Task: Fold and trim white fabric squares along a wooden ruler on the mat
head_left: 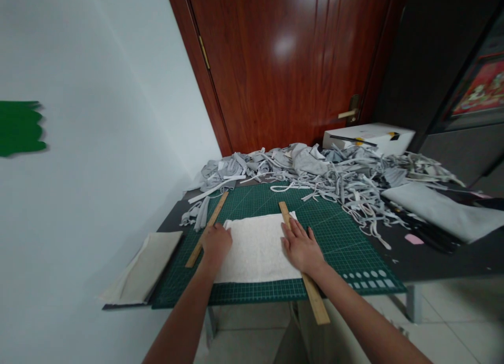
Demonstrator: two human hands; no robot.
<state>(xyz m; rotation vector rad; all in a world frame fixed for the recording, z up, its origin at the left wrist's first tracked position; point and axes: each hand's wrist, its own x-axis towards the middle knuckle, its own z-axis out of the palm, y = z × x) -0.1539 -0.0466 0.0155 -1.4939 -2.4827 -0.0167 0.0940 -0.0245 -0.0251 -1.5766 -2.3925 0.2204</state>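
A white cloth [254, 248] lies flat on the green cutting mat [331, 222]. Along its right side runs a wooden ruler [316, 301], its near end jutting past the mat's front edge. My right hand [301, 246] rests on this ruler and the cloth's right edge, fingers spread. At the cloth's left edge is my left hand [216, 243], beside a second wooden ruler [218, 209]; its fingers are bent, partly hidden, and what they hold, if anything, cannot be made out.
Grey fabric scraps and strips [346, 175] are heaped along the table's back and right. Folded beige cloth [151, 253] lies at the left edge by the wall. A white box [372, 135] stands at the back right, and a folded grey cloth [441, 206] lies far right.
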